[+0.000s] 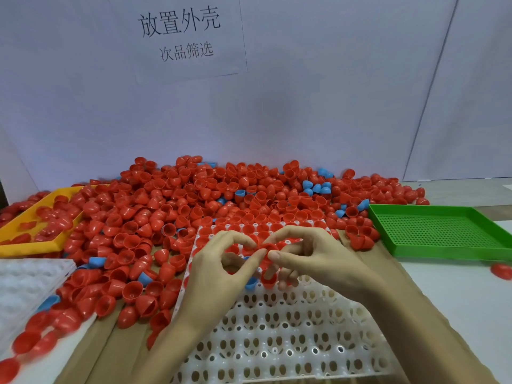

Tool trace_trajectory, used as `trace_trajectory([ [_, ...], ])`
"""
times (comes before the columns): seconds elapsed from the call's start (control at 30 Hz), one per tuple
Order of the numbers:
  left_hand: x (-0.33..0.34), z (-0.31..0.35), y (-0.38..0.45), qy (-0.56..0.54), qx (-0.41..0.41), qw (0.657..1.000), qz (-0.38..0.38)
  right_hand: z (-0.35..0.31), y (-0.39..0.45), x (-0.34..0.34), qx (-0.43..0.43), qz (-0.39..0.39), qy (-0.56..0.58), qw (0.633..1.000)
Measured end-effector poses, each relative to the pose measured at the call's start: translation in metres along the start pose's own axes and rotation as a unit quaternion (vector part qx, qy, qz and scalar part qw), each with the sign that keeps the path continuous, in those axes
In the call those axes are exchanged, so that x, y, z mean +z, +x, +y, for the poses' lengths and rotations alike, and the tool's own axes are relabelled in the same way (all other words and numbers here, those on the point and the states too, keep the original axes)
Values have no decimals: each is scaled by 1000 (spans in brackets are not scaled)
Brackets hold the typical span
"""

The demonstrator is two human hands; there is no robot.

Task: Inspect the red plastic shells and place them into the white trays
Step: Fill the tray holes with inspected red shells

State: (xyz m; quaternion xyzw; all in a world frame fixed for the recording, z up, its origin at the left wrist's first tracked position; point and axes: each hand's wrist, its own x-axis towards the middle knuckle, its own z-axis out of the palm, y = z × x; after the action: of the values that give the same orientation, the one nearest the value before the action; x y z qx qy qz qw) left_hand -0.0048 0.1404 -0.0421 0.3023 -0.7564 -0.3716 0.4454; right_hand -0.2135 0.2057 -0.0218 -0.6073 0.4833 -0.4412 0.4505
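Right under your wrists sits the white tray (277,336), far rows already filled with red. Your left hand (221,261) and right hand (313,253) meet above it, fingers (256,254) curled and pinching one red shell (270,246) between thumbs and forefingers. Behind is the big pile of shells (194,195) on the counter (448,295), yellow tray (41,206) left, green tray (443,228) right.

the red shells (177,206) are glossy smooth plastic; the white tray (282,328) is matt perforated plastic; the green tray (443,231) is meshed plastic.
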Motion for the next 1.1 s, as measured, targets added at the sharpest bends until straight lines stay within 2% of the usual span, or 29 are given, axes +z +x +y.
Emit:
trace_trajectory([
  [0.1, 1, -1, 0, 4, -6, 1000, 8, 3, 1, -2, 8, -9, -12, 1000],
  [0.2, 0, -2, 0, 50, 23, 998, 30, 3, 2, -6, 11, -11, 0, 1000],
  [0.3, 0, -2, 0, 119, 64, 991, 12, 5, 4, -17, 1, 85, 29, 996],
  [0.43, 4, 5, 1, 183, 121, 975, -32, 15, 5, -31, -8, 213, 81, 974],
  [0.6, 32, 20, 10, 258, 178, 946, -79, 19, 6, -43, -12, 297, 146, 943],
  [0.8, 60, 14, 28, 315, 156, 924, -153, 22, 6, -47, -3, 306, 181, 935],
  [1.03, 67, 7, 28, 387, 179, 886, -181, 22, 7, -48, -6, 287, 216, 933],
  [1.1, 65, 5, 28, 384, 177, 886, -190, 21, 7, -47, -4, 283, 215, 935],
])
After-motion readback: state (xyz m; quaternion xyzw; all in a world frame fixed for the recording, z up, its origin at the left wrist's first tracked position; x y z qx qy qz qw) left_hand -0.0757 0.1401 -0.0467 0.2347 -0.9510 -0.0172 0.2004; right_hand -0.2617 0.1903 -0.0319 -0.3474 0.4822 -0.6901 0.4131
